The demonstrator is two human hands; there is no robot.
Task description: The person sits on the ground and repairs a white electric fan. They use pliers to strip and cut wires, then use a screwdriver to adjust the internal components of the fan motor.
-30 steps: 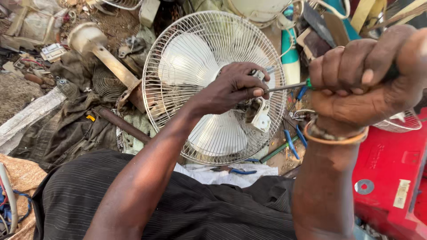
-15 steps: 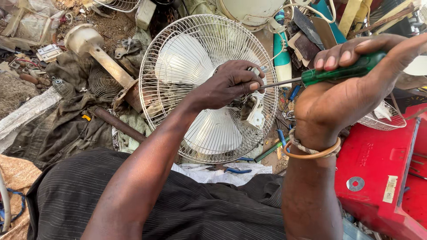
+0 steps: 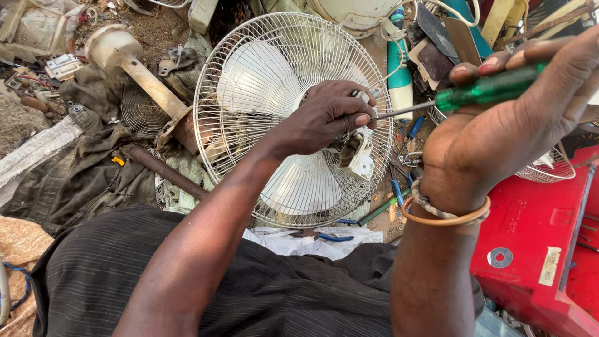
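The white fan point(image 3: 293, 118) lies tilted on the ground among scrap, its wire guard facing up. The left hand point(image 3: 324, 118) rests on the guard near the hub, fingers curled around the tip of the screwdriver point(image 3: 462, 97). The right hand point(image 3: 505, 125) grips the green handle tightly, beside a red case point(image 3: 536, 249).

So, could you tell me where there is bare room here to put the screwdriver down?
The flat top of the red case, beside the right hand, shows bare surface around a washer. The dark cloth left of the fan guard is partly free. Behind the fan guard and around the blue-handled pliers it is crowded with scrap.
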